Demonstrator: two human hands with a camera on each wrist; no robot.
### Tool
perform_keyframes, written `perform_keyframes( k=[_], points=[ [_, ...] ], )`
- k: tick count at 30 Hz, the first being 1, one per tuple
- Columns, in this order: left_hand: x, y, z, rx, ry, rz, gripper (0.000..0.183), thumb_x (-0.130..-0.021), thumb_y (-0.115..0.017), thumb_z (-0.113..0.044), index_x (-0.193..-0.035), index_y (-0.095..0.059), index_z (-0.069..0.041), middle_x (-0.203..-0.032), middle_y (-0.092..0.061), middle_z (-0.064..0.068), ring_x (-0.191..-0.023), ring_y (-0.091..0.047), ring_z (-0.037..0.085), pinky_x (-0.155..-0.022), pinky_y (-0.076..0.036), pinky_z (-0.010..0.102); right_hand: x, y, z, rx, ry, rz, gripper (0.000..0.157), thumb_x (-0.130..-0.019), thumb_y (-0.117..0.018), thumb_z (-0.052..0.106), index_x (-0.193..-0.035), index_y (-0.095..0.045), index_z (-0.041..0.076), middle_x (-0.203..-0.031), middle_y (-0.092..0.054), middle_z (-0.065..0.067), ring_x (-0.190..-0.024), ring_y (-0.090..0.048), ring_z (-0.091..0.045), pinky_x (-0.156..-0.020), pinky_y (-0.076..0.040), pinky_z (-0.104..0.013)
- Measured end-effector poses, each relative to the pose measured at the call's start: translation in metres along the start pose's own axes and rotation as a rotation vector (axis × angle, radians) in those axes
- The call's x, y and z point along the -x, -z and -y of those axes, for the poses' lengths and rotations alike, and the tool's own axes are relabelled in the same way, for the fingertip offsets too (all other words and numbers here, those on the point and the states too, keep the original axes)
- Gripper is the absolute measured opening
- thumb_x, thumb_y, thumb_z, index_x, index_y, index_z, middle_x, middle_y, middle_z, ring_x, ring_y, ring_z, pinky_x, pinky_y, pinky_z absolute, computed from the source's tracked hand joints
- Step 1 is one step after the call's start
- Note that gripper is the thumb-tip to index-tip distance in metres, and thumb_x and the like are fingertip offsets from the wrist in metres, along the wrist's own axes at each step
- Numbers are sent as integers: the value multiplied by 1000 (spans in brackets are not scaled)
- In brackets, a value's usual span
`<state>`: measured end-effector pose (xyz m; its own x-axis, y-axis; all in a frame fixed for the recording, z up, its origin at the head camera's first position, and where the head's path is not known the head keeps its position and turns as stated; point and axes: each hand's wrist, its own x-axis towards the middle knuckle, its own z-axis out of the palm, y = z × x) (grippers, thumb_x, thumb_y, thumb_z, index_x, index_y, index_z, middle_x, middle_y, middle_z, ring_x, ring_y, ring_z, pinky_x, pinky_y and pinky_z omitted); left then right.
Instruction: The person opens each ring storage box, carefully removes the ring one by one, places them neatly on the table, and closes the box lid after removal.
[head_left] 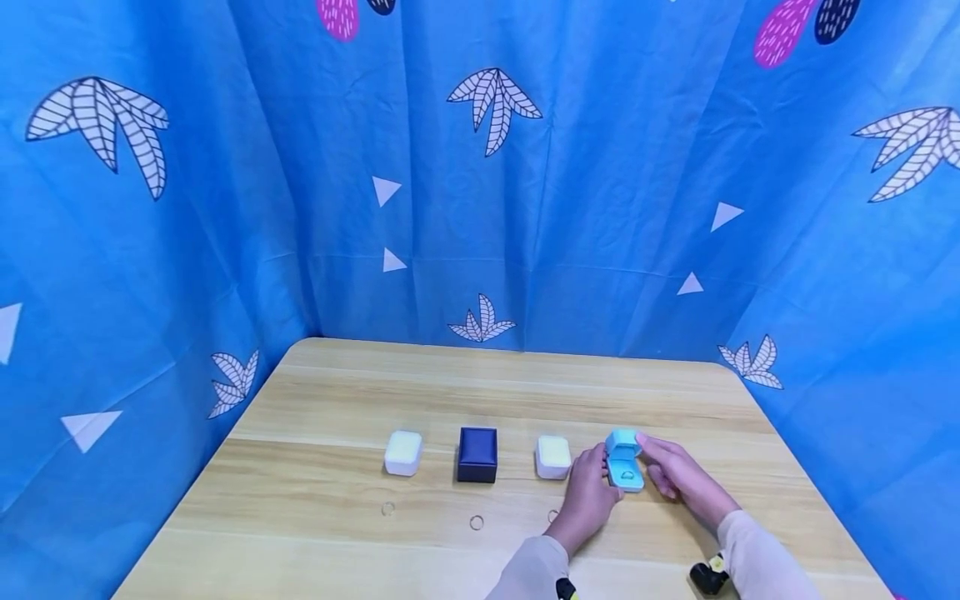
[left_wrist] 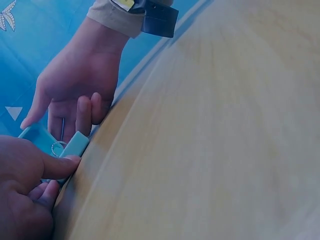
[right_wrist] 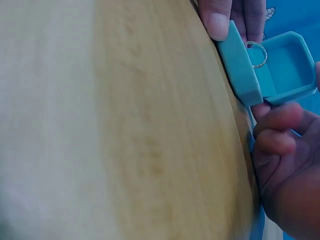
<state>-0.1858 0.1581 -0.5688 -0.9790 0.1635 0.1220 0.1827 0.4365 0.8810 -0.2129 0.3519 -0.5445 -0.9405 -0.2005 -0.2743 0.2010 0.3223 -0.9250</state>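
Observation:
A turquoise ring box (head_left: 625,473) stands on the table with its lid raised. Inside it a ring (right_wrist: 258,55) sits upright in the base cushion. My left hand (head_left: 587,500) grips the base from the left, its thumb at the front edge, as the left wrist view also shows. From the right, my right hand (head_left: 681,473) holds the lid (right_wrist: 292,67) near its upper edge with thumb and finger. Its other fingers (right_wrist: 277,142) curl beside the box. Part of the box is hidden behind my fingers in the left wrist view.
Left of the turquoise box stand a white box (head_left: 553,457), a dark blue box (head_left: 477,455) and another white box (head_left: 403,452), all with lids down. Loose rings lie in front: one ring (head_left: 387,508), a second ring (head_left: 477,522) and a third ring (head_left: 552,516) beside my left wrist.

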Motion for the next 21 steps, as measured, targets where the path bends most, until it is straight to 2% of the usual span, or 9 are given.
perform_keyframes(
  k=[5, 10, 14, 18, 21],
  points=[
    [0, 0, 0, 31, 28, 7, 75, -75, -83, 0, -143, -53, -11, -124, -63, -1, -109, -57, 11, -97, -51, 25, 4, -6, 0, 7, -25, -98, 69, -102, -39, 61, -134, -54, 1, -61, -52, 0, -49, -45, -12, -47, -42, -24],
    [0, -1, 1, 26, 49, 4, 76, -75, -83, -1, -143, -53, -13, -124, -63, -3, -113, -57, 12, -102, -49, 28, 14, -12, 2, 59, -2, -204, 70, -103, -43, 57, -140, -51, -2, -75, -59, -8, -55, -49, -14, -49, -46, -28],
    [-1, -1, 1, 20, 38, 0, 76, -75, -84, -1, -143, -53, -13, -124, -63, -2, -112, -57, 11, -101, -50, 28, 23, -17, 6, 71, 12, -254, 63, -103, -50, 50, -141, -53, -1, -84, -63, -10, -57, -51, -14, -49, -47, -29],
    [-2, 0, 2, 15, 20, -4, 75, -73, -84, 0, -141, -54, -13, -119, -64, -3, -106, -57, 9, -98, -50, 26, 31, -22, 6, 77, 11, -300, 50, -101, -59, 39, -132, -60, 0, -73, -59, -6, -56, -50, -13, -48, -46, -29],
    [-2, 1, 2, 11, 22, 0, 74, -73, -85, -1, -140, -55, -15, -119, -64, -4, -106, -57, 8, -98, -50, 26, 34, -26, 5, 97, 29, -283, 38, -100, -63, 26, -128, -63, 0, -68, -56, -6, -55, -49, -13, -47, -45, -28]
  ],
)
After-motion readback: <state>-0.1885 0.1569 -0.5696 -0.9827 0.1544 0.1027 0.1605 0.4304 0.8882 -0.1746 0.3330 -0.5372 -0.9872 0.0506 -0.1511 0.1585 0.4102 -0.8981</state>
